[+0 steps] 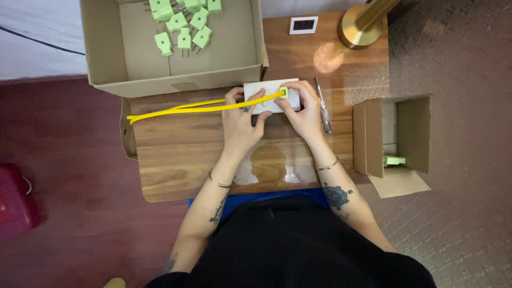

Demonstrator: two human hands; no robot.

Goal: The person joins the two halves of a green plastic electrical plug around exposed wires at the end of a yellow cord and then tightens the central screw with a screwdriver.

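Screwdriver (323, 113) right of socket block (269, 97); plugs (184, 24) in box (101, 53).

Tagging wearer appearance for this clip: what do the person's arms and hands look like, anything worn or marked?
Both arms are bare, no sleeves or gloves. The left hand has a thin bracelet at its wrist and a dark tattoo along the forearm. The right hand has a thin chain bracelet, with a round dark tattoo near the elbow.

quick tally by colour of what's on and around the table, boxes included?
Green plugs in the big box, as far as visible: 9
Green plug at the white socket block, under the right hand: 1
Green item in the small box: 1
Yellow cable by the left hand: 1
Cardboard boxes: 2
Screwdriver: 1
Total: 16
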